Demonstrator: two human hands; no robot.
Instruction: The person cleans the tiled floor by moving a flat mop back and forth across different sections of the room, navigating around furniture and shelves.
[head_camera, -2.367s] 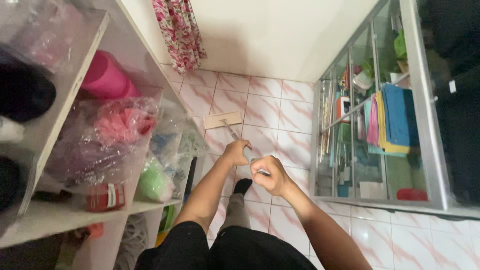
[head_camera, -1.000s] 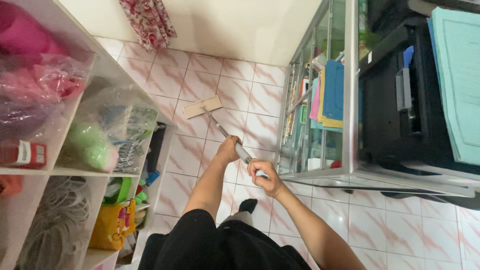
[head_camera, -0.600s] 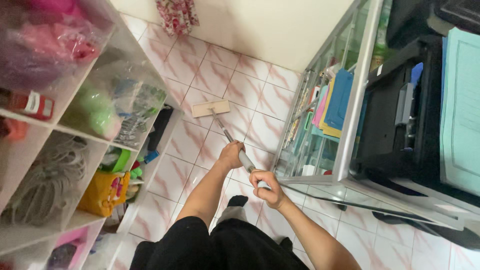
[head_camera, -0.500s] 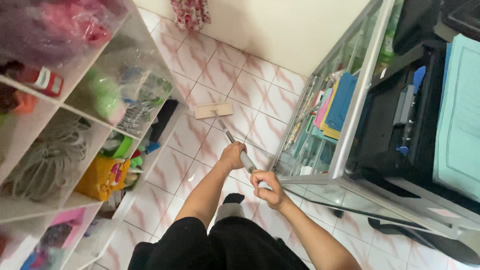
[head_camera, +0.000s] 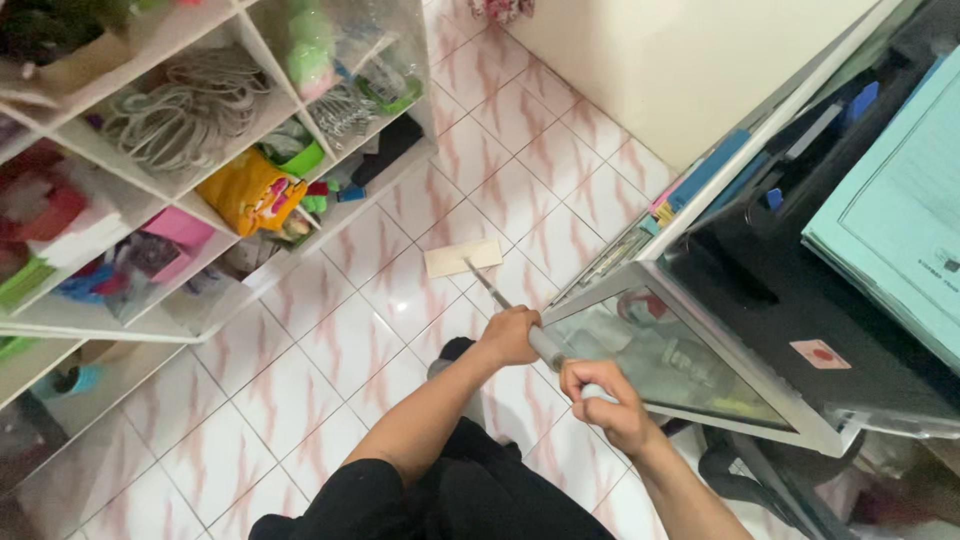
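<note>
Both my hands grip the grey handle of a flat mop (head_camera: 545, 345). My left hand (head_camera: 509, 335) is wrapped round the handle lower down, and my right hand (head_camera: 600, 390) holds its top end near my body. The mop's beige rectangular head (head_camera: 462, 257) lies flat on the pink-veined white floor tiles (head_camera: 330, 340), ahead of me, between the shelves and the glass cabinet. My foot in a dark sock (head_camera: 455, 350) shows just under my left forearm.
White open shelves (head_camera: 215, 215) at the left hold coiled cords, a yellow bag, green and pink items and plastic-wrapped goods. A metal-framed glass display cabinet (head_camera: 700, 340) stands close at the right, with a black machine and teal folders on top. A cream wall lies ahead.
The view has swung so the shelves' lower compartments and the cabinet top show. The mop head has come nearer to me across the tiles. Both hands keep their hold on the handle.
</note>
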